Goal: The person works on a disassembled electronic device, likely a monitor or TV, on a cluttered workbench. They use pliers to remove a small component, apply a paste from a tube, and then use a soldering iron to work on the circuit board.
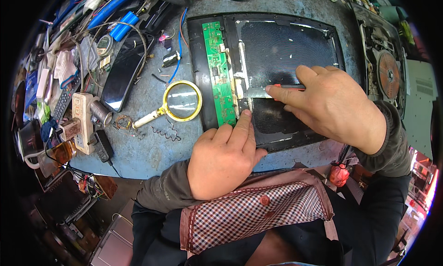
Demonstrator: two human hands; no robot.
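Black panel (286, 49) with a mesh field lies flat under both hands on the blue tabletop (147, 157). Closed around the handle of a knife (258, 92), the right hand (334, 97) holds the blade low over the panel — its tip by a whitish strip ahead of the left fingertips. The left hand (224, 160) grips nothing, its fingers extended, index fingertip against the panel. Just beyond those fingers runs a green circuit board (216, 58); left of them rests a magnifying glass (182, 100) — farther left, a power strip (83, 123).
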